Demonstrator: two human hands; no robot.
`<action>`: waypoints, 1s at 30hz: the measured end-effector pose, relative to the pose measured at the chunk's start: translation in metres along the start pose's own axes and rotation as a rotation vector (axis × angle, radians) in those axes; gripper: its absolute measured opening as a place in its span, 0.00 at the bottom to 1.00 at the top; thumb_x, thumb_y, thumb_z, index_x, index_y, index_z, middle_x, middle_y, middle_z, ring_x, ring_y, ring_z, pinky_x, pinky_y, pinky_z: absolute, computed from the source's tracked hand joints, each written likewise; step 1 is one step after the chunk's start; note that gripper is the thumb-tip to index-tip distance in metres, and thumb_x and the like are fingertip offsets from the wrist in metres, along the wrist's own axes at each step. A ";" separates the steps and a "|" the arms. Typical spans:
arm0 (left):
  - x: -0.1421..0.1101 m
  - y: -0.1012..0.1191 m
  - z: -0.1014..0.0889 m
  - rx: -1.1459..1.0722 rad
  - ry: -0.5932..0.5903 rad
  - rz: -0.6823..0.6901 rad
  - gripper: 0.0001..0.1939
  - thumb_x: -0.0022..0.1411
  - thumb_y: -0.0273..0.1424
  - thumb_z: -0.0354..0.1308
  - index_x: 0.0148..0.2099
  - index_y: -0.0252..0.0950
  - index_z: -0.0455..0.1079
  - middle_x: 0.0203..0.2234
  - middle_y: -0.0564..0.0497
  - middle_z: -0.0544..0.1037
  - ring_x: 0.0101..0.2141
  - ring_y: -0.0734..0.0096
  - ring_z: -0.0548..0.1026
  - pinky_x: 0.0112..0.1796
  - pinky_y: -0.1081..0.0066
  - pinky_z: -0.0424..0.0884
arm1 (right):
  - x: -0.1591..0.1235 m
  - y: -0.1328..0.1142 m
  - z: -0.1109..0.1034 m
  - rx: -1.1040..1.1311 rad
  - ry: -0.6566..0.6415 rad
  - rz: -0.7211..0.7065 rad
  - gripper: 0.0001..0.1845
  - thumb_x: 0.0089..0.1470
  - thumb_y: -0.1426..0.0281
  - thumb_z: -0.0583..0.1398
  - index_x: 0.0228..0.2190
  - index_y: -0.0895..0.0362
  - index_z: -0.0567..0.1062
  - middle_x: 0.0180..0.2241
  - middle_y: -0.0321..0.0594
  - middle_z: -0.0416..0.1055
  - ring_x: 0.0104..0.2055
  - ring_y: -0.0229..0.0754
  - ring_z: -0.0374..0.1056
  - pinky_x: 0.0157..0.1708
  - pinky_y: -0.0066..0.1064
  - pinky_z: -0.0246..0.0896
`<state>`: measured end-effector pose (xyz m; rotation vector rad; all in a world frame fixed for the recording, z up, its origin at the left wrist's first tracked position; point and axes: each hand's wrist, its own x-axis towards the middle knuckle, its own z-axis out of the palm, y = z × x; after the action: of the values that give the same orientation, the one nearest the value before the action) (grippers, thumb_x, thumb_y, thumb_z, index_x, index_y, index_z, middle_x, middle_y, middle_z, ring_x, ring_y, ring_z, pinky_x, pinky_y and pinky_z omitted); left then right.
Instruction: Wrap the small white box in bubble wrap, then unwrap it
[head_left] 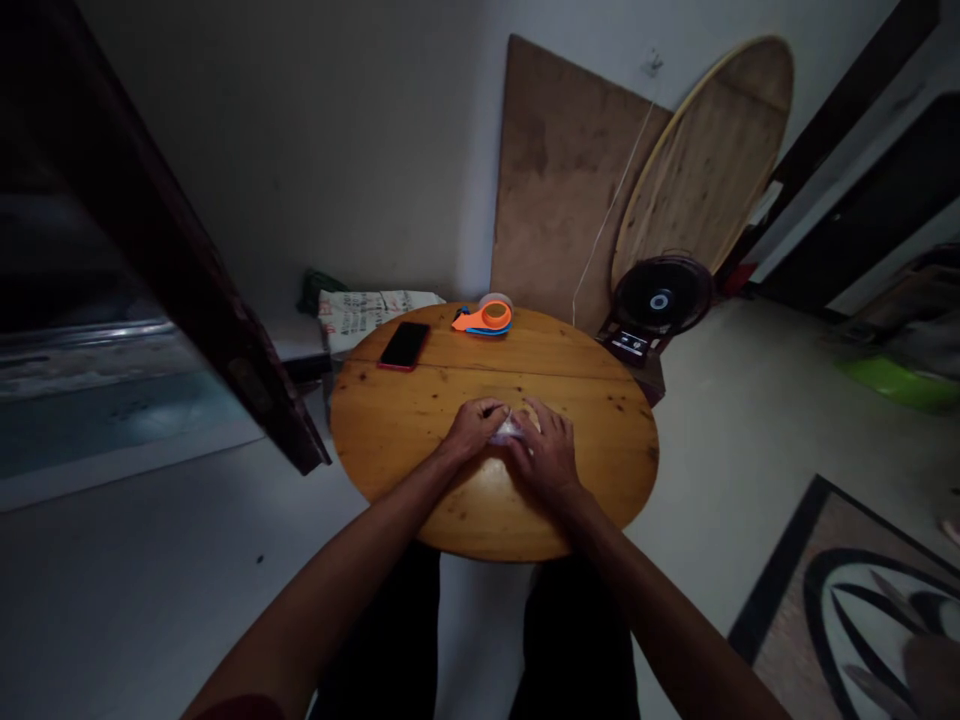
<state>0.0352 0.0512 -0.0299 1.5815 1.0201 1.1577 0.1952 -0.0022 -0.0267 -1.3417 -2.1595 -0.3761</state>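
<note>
A small, clear, whitish plastic-looking thing sits low over the middle of the round wooden table. What kind of thing it is, I cannot make out. My left hand pinches its left side between thumb and fingers. From the right, my right hand grips it too, thumb at the near side and fingers curved over the far side. Parts of the thing are hidden under my fingers.
Toward the table's back edge lie a dark phone with a red rim and an orange and blue tape dispenser. A black fan stands beyond the right edge. Boards lean on the wall; a dark door edge is at left.
</note>
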 end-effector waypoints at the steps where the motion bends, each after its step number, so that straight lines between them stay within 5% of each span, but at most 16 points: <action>1: 0.000 0.000 0.000 -0.005 -0.003 -0.001 0.16 0.56 0.40 0.54 0.30 0.32 0.73 0.23 0.52 0.71 0.25 0.74 0.66 0.27 0.75 0.61 | 0.000 0.000 0.000 0.002 -0.006 -0.002 0.19 0.60 0.63 0.55 0.50 0.58 0.72 0.58 0.54 0.62 0.57 0.53 0.57 0.54 0.45 0.50; 12: 0.004 -0.004 -0.004 -0.101 0.042 -0.116 0.17 0.59 0.40 0.51 0.33 0.32 0.74 0.24 0.51 0.75 0.26 0.71 0.70 0.29 0.73 0.65 | 0.002 -0.002 -0.003 0.019 -0.053 0.023 0.20 0.60 0.64 0.55 0.51 0.59 0.71 0.59 0.53 0.62 0.57 0.53 0.58 0.54 0.44 0.51; 30: 0.001 -0.009 -0.001 -0.091 0.000 -0.017 0.13 0.55 0.35 0.58 0.39 0.31 0.74 0.32 0.48 0.77 0.31 0.71 0.73 0.34 0.72 0.69 | 0.003 0.000 0.002 0.057 -0.084 0.064 0.24 0.59 0.64 0.55 0.55 0.58 0.69 0.58 0.52 0.63 0.57 0.52 0.58 0.54 0.45 0.52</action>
<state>0.0338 0.0551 -0.0384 1.4990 0.9654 1.1759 0.1934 0.0006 -0.0261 -1.4134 -2.1723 -0.2357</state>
